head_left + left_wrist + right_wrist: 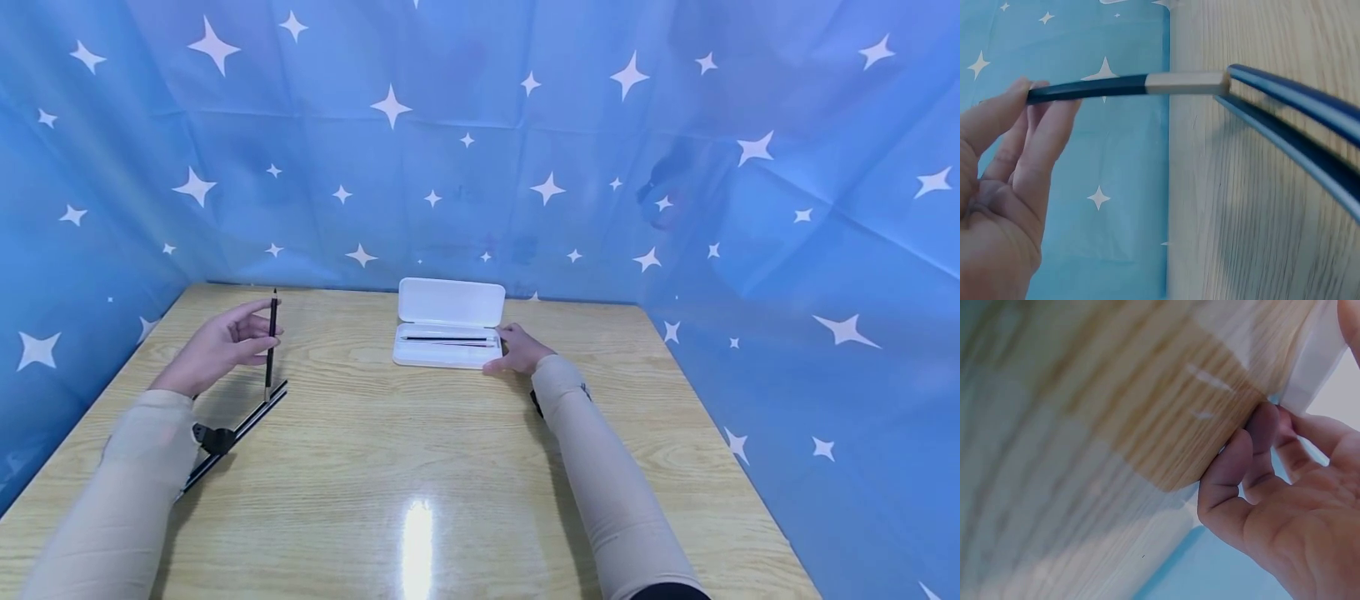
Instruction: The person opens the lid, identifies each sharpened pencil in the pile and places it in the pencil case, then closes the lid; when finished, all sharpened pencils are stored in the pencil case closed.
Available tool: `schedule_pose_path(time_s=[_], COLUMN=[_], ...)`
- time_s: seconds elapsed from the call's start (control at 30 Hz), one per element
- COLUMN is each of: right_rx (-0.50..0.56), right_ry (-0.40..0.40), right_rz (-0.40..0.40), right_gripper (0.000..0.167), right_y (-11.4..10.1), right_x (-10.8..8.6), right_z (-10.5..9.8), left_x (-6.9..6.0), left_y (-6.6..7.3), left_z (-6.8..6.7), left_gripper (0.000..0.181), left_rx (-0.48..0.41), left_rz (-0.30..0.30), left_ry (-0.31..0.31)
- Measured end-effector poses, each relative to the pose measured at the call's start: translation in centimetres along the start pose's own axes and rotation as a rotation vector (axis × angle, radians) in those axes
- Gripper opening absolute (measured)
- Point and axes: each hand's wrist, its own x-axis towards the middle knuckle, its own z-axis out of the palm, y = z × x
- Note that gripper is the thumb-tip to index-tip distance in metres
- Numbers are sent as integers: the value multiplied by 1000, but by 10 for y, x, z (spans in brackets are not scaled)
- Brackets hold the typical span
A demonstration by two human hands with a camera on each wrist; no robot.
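Observation:
My left hand (225,343) pinches a black pencil (272,350) with a pale lower end, holding it nearly upright. That pale end meets or overlaps the tips of two dark, slender, pencil-like rods (1297,103); whether they touch, I cannot tell. A white pencil case (450,302) stands with its lid up at the back of the table. Inside lie a dark pencil (442,338) and a thinner pinkish one (459,344). My right hand (521,350) grips the case's right end, thumb towards the front corner. Its curled fingers (1225,487) reach down to the tabletop.
The wooden table (360,450) ends at a blue curtain (480,192) with white stars, at the back and both sides. Below my left wrist sits a black wrist mount (215,439), partly covering the dark rods.

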Motion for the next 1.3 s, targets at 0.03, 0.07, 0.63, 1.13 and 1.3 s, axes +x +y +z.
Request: schedule_pose_path(time_s=[0.03,0.07,0.63,1.13,1.3], right_rx=[5,6,-1,-10,-4], right_ry=[-1,-2,1,-10,-5], right_rz=[-1,0,28,27,30], right_gripper=[101,101,103,104,104], right_y=[0,0,2,6,5], right_x=[0,-1,5,11,9], right_z=[0,0,-1,1,1], left_x=[1,2,14,25,30], left_y=[0,0,4,11,13], left_z=[1,2,15,20,23], left_gripper=[76,75,71,68,67], left_rx=[1,-1,3,1,-10], left_rz=[8,13,63,33,44], left_ry=[14,31,105,123,128])
